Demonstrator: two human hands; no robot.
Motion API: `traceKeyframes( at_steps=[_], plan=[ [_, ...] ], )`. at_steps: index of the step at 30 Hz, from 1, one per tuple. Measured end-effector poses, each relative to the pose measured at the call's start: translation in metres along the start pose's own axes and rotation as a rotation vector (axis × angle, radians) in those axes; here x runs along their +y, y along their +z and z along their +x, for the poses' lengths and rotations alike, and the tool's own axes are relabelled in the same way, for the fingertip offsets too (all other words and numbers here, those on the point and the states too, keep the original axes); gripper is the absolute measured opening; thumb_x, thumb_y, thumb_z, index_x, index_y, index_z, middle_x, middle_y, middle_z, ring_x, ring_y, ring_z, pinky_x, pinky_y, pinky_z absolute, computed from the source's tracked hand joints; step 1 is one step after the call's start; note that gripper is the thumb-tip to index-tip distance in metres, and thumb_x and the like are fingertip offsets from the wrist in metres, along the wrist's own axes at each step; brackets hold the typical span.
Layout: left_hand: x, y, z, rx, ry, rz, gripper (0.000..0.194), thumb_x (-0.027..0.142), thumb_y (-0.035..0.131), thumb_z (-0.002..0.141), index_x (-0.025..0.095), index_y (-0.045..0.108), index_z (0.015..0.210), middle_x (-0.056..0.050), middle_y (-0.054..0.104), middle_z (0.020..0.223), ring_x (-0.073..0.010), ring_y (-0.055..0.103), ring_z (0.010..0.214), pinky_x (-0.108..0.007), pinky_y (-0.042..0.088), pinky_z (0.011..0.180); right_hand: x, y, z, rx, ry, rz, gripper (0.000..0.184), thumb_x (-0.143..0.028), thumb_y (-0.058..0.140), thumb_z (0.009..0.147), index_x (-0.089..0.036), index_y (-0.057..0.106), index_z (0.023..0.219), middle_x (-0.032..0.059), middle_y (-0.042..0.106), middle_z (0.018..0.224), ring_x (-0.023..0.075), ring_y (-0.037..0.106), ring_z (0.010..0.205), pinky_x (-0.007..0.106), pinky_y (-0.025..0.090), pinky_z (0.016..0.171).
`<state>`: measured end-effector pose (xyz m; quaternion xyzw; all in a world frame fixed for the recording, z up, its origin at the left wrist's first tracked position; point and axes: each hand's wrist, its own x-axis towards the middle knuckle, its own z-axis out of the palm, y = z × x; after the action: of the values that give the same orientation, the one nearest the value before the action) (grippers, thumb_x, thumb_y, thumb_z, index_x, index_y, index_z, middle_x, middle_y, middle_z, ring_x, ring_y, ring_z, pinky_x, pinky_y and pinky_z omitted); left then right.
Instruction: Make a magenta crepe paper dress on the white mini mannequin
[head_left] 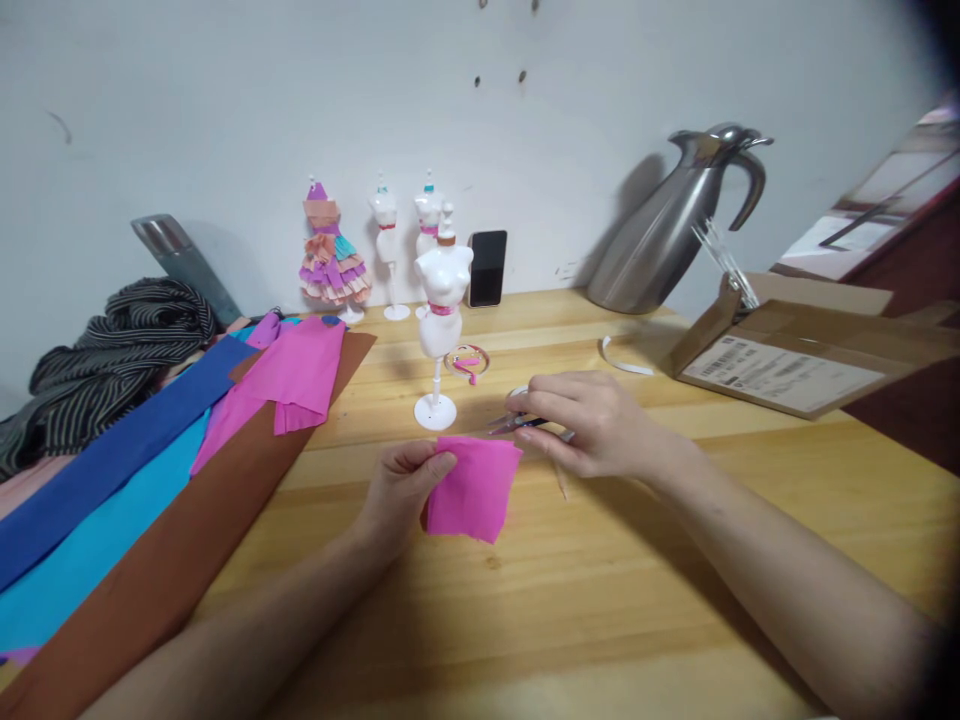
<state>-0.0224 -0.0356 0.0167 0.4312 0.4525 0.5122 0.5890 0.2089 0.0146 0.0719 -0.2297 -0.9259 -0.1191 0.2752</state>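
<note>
Near the lower center, the left hand [401, 490] pinches a pink cloth square [476, 490] at its upper left edge. The right hand [589, 418] grips scissors [505, 424], partly hiding their handles; at upper center, the front mannequin [444, 275] covers part of 1 rear mannequin [427, 208].

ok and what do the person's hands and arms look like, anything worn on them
The left hand and right hand are bare, without gloves; no rings can be made out. The left forearm and right forearm show no sleeve, watch or bracelet.
</note>
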Motion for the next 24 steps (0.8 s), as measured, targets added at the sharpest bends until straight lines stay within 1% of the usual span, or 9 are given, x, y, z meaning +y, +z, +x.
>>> traceKeyframes(
  at_steps=[5, 12, 17, 21, 24],
  plan=[
    [-0.001, 0.000, 0.001, 0.000, -0.013, -0.030, 0.026, 0.042, 0.080, 0.060, 0.017, 0.071, 0.057, 0.002, 0.057, 0.055, -0.0090, 0.043, 0.055, -0.022, 0.037, 0.057, 0.001, -0.002, 0.000, 0.021, -0.053, 0.003, 0.013, -0.025, 0.049, 0.094, -0.016, 0.060, 0.094, 0.0034, 0.066, 0.071, 0.0135, 0.058, 0.057, 0.026, 0.036, 0.052],
    [-0.004, -0.001, 0.001, -0.007, -0.006, -0.047, 0.025, 0.040, 0.079, 0.062, 0.017, 0.071, 0.056, 0.002, 0.057, 0.056, -0.0089, 0.042, 0.057, -0.022, 0.037, 0.058, 0.001, 0.002, 0.000, 0.014, -0.057, -0.034, 0.015, -0.025, 0.049, 0.094, -0.015, 0.060, 0.093, 0.0036, 0.064, 0.070, 0.0136, 0.057, 0.056, 0.026, 0.036, 0.051],
    [-0.004, 0.000, 0.001, 0.012, -0.004, -0.027, 0.027, 0.040, 0.078, 0.062, 0.016, 0.069, 0.054, 0.003, 0.054, 0.053, -0.0081, 0.040, 0.055, -0.022, 0.035, 0.057, -0.004, 0.003, 0.001, 0.002, -0.014, -0.028, 0.018, -0.026, 0.046, 0.094, -0.016, 0.061, 0.099, 0.0034, 0.063, 0.071, 0.0142, 0.056, 0.059, 0.026, 0.037, 0.052],
    [-0.003, 0.001, 0.001, -0.010, 0.002, -0.012, 0.029, 0.041, 0.076, 0.063, 0.016, 0.066, 0.053, 0.002, 0.054, 0.054, -0.0091, 0.041, 0.057, -0.022, 0.036, 0.057, -0.009, 0.007, 0.003, -0.020, -0.027, -0.016, 0.022, -0.021, 0.045, 0.091, -0.014, 0.060, 0.105, 0.0045, 0.062, 0.074, 0.0155, 0.056, 0.061, 0.026, 0.040, 0.054],
    [-0.002, 0.001, 0.000, -0.020, 0.007, -0.008, 0.028, 0.040, 0.076, 0.063, 0.016, 0.066, 0.052, 0.002, 0.054, 0.054, -0.0097, 0.042, 0.057, -0.022, 0.037, 0.056, -0.012, 0.010, 0.003, -0.015, -0.026, -0.009, 0.024, -0.020, 0.045, 0.091, -0.011, 0.059, 0.109, 0.0058, 0.062, 0.076, 0.0165, 0.058, 0.064, 0.027, 0.043, 0.055]
  ],
)
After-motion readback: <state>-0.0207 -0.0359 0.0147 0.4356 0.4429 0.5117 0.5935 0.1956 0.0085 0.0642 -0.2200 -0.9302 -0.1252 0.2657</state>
